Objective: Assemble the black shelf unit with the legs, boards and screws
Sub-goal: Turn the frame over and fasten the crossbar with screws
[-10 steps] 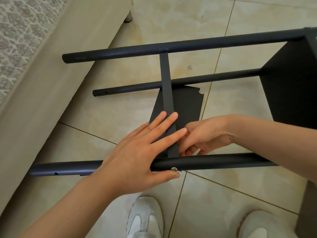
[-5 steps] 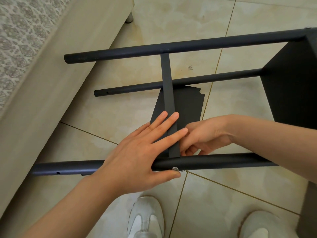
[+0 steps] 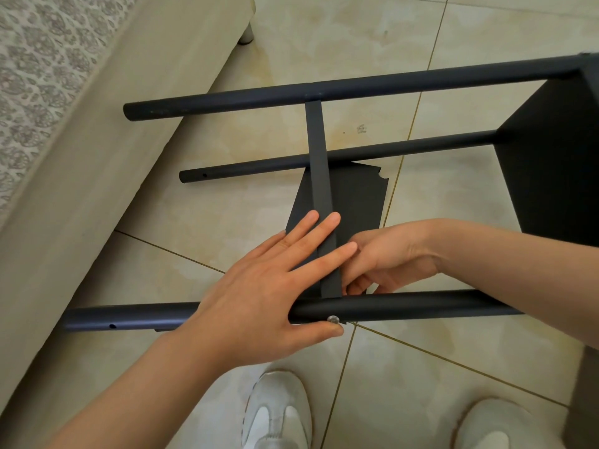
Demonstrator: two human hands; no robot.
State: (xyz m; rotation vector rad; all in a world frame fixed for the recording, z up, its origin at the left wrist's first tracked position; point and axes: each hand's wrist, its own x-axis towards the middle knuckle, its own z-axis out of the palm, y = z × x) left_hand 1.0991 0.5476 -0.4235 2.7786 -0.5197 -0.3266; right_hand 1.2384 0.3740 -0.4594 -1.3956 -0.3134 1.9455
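**Item:** black shelf unit, part-built, lying on its side on the tiled floor.

**Change:** almost none over the last second. Both hands and the frame sit as they did, and only the view has drifted a little. This reads as a steady hold on one joint, with fastening there probably not yet finished.

**Landmark:** near leg, the tube closest to the person.

- Screw: seated in the near leg's front face, where the middle board meets it.
- Middle board: seen almost edge-on, running away from the near leg to the two other legs.
- End board: beyond the near leg's right end.
- Empty hole: towards the near leg's left end.
- Left hand: draped over the near leg, straight fingers pressing flat on the middle board's edge, thumb tip touching the screw from below.
- Right hand: just behind the near leg, against the board's right face. Its fingers are curled, and I cannot tell what they grip, if anything.
- Shoes: on the person's side of the near leg.
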